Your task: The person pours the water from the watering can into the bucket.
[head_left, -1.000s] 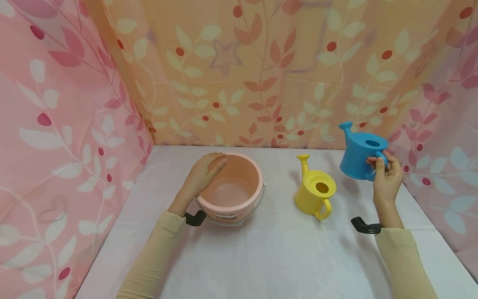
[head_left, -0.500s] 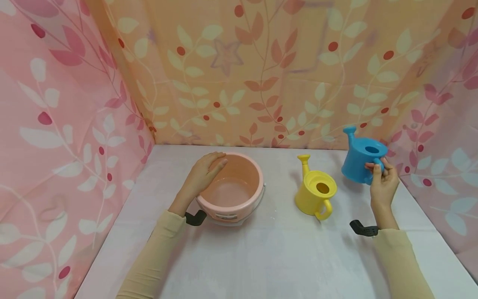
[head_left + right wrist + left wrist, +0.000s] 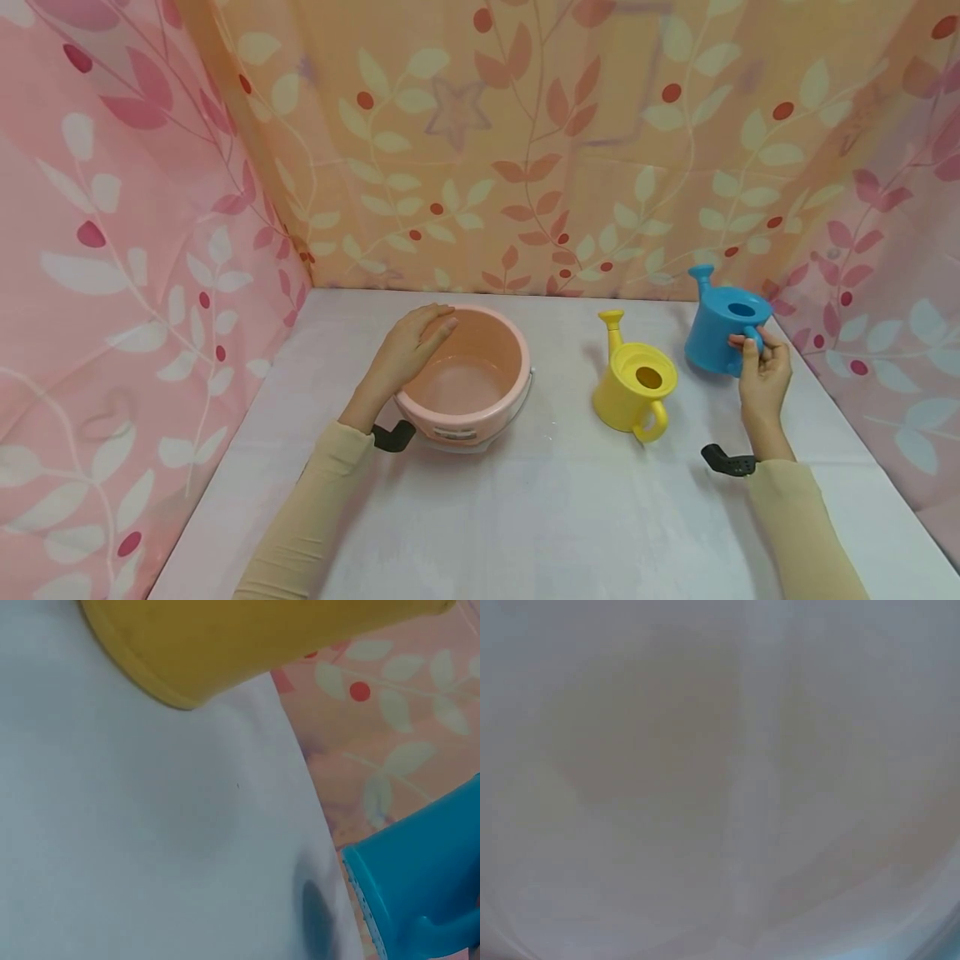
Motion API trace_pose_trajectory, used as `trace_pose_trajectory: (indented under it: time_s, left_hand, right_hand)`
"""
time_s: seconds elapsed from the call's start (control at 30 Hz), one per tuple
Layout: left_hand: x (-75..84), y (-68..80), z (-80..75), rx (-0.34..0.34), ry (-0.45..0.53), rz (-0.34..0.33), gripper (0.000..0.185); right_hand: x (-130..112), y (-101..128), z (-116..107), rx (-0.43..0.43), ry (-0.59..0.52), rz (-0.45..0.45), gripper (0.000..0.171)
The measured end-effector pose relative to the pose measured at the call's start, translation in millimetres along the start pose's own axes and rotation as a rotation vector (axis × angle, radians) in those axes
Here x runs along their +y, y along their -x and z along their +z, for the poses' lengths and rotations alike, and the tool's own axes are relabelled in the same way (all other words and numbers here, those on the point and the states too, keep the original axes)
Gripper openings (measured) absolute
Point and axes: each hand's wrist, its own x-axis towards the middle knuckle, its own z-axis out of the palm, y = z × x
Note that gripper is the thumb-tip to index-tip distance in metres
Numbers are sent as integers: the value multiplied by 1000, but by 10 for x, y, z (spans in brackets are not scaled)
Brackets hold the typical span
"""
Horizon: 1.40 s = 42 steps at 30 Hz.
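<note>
— Head view: how is the blue watering can (image 3: pixel 723 330) held?
— Its handle is pinched by the right hand (image 3: pixel 761 377), low near the table (image 3: pixel 525 500); the left hand (image 3: pixel 405 350) is laid flat on the pink bucket (image 3: pixel 468 375).
— Right wrist view?
— A gap is best kept from the yellow can (image 3: pixel 247 641).

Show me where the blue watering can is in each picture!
Head: the blue watering can is at the far right, its handle held by the right hand.
Left wrist: not in it; only a blur.
Right wrist: bottom right corner.
Shared landmark: the yellow watering can, beside it in the head view, at the top of the right wrist view.
</note>
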Motion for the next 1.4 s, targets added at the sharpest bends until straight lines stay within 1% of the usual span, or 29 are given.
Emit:
trace_pose_trajectory:
  time_s: [0.2, 0.33, 0.6, 0.77, 0.83, 0.93, 1.1, 1.23, 1.4]
  left_hand:
    - [-3, 3, 1, -3, 3, -4, 56]
    - [-9, 1, 4, -5, -2, -1, 56]
    - [-15, -6, 17, 2, 8, 2, 55]
    - [-8, -5, 10, 2, 6, 2, 55]
    - [-2, -3, 2, 3, 4, 4, 55]
    - [6, -3, -11, 4, 5, 7, 55]
    - [17, -12, -25, 7, -1, 13, 55]
    - [15, -18, -20, 5, -1, 17, 55]
    - [10, -15, -8, -3, 9, 20, 56]
  right_hand:
    - [81, -13, -27, -5, -7, -19, 32]
    - [134, -15, -44, -12, -38, -4, 34]
    - [211, 9, -89, -8, -138, 46, 34]
    - [354, -26, -147, 1, -200, 61, 37]
    - [412, -49, -171, 10, -200, 71, 37]
    - [436, -68, -181, 10, -196, 91, 36]
    - [462, -79, -194, 7, -185, 152, 37]
    - [482, -76, -211, 20, -128, 201, 39]
    - [487, -86, -232, 22, -27, 227, 39]
